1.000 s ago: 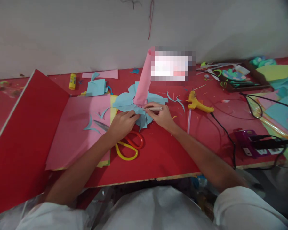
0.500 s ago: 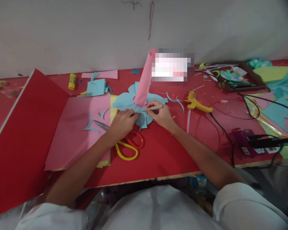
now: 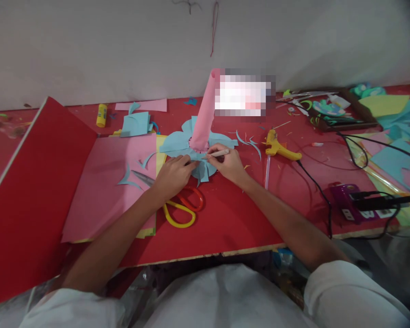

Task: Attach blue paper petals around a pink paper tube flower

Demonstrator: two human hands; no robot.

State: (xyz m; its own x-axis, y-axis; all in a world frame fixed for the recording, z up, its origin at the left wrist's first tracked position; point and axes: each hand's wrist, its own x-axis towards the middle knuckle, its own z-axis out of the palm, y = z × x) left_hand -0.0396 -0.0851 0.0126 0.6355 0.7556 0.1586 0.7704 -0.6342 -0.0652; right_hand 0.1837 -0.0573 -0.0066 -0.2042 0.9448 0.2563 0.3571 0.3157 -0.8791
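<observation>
My right hand (image 3: 229, 165) is closed around a pale pen (image 3: 222, 153). The pen's tip points left, at a piece of blue paper (image 3: 197, 156) by the base of a pink paper cone (image 3: 202, 120). Fingers of my left hand (image 3: 174, 175) hold this blue paper from the left, their tips partly hidden. The cone stands tilted on a flower-shaped base of blue paper petals (image 3: 174, 142). Under my left wrist lie scissors (image 3: 179, 214) with yellow and red handles, their blades across pink sheets (image 3: 112, 173).
A yellow glue gun (image 3: 280, 148) lies right of my right hand, its cord running to a purple power box (image 3: 348, 202). Farther off are a glue stick (image 3: 101, 115) and a cluttered dark tray (image 3: 358, 119). A red board (image 3: 30, 196) rises at the left.
The view shifts very slightly. Both hands, the pen and the paper flower stay in nearly the same places.
</observation>
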